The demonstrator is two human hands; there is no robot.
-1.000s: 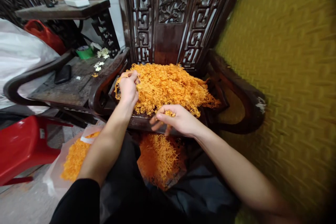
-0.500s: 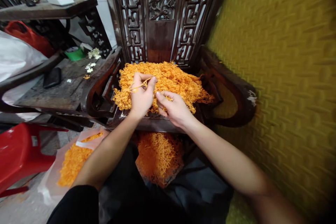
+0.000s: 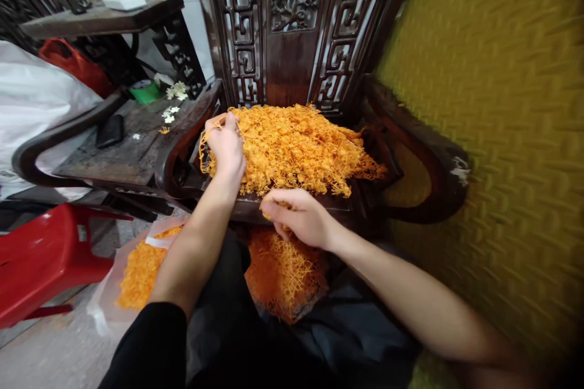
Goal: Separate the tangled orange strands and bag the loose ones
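A heap of tangled orange plastic pieces (image 3: 301, 146) covers the seat of a dark carved wooden chair (image 3: 292, 61). At the heap's left edge my left hand (image 3: 225, 143) has its fingers bent around a thin orange piece (image 3: 202, 149), which hangs out on the left side. My right hand (image 3: 298, 216) is closed in front of the seat's edge, with a bit of orange showing between its fingers. Below it, more orange strands (image 3: 289, 270) lie in a container between the legs, its shape partly hidden.
A plastic bag with orange pieces (image 3: 139, 273) lies on the floor beside a red stool (image 3: 50, 255). Another wooden chair (image 3: 118, 164) at left bears a black phone (image 3: 110, 131), green tape (image 3: 145, 92) and pale pieces. A yellow-green textured surface (image 3: 479, 103) rises at right.
My left hand has moved left, away from my right hand, carrying an orange piece. My right hand has dropped slightly toward the seat's front edge. The view has shifted a little.
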